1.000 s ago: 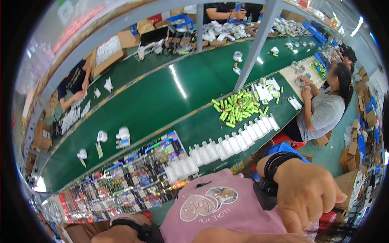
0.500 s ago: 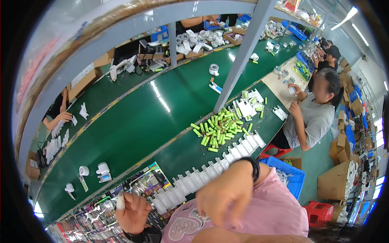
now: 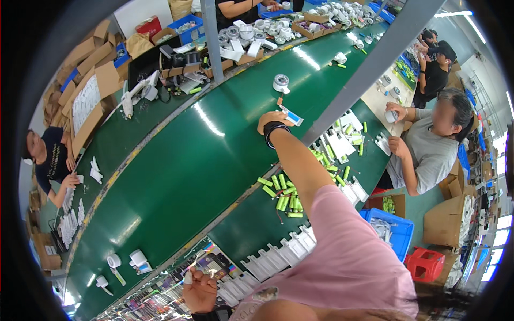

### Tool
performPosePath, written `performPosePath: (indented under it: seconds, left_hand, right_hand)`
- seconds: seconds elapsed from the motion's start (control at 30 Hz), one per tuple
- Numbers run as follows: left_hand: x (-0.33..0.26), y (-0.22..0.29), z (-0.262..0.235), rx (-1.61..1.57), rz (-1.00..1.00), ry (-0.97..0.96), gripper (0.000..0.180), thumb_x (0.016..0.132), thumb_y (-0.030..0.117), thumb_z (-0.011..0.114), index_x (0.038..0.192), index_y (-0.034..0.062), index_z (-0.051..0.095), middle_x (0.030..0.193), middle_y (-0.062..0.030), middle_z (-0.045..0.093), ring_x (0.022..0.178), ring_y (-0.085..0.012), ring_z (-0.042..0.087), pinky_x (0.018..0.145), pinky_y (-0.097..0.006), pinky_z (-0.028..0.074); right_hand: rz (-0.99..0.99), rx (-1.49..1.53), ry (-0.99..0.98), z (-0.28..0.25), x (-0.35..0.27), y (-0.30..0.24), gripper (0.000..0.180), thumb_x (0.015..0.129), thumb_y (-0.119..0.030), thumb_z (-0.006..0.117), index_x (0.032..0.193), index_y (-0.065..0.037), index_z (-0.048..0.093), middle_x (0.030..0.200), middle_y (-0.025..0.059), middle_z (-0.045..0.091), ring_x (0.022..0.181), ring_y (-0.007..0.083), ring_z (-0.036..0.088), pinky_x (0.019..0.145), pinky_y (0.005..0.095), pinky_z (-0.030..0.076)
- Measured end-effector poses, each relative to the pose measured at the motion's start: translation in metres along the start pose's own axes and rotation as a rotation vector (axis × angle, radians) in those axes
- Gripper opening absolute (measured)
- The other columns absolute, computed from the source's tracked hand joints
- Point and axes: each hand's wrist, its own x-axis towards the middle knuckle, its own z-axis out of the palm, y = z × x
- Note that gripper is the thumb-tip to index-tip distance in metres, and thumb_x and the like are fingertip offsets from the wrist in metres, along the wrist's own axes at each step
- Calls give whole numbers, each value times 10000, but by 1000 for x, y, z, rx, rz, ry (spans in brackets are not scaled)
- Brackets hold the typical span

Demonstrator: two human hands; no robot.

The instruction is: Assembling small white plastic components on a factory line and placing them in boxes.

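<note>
Over the green conveyor belt, my right hand is stretched far out, closed on a small white and blue piece.

From my remote seat I see that piece pinched at the fingertips, above the middle of the belt and just short of a white tape roll lying further out. My left hand sits low by my chest, fingers curled narrowly around a small white object, above a row of white plastic holders on the near table. Green cylindrical cells lie scattered beneath my right arm. A person in a grey shirt works at the right.
</note>
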Motion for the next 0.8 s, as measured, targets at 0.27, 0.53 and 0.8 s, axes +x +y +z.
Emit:
performPosePath:
  seconds: [0.27, 0.53, 0.8]
  left_hand:
    - [13, 0, -7, 32, -14, 75, 207, 937, 230, 494, 1058, 100, 601, 866, -2, 584, 714, -143, 491, 720, -366, 462]
    - [-3, 9, -2, 42, -30, -6, 205, 934, 222, 503, 1063, 93, 595, 873, -10, 590, 733, -153, 508, 738, -379, 466]
    - [-4, 1, 4, 70, 25, 1, 195, 925, 211, 522, 1058, 84, 586, 848, -10, 580, 723, -158, 500, 732, -368, 454]
  right_hand:
    - [131, 105, 143, 43, 30, 8, 573, 905, -261, 465, 1395, -4, 314, 1436, 184, 335, 1337, 383, 294, 980, 710, 214]
    - [68, -17, 244, 32, 31, 7, 403, 902, -219, 466, 1271, -63, 508, 1284, 144, 463, 1220, 312, 417, 1003, 631, 244]
    - [42, 39, 283, 36, 37, 16, 348, 925, -236, 445, 1228, -74, 505, 1222, 118, 550, 1104, 328, 548, 961, 577, 341]
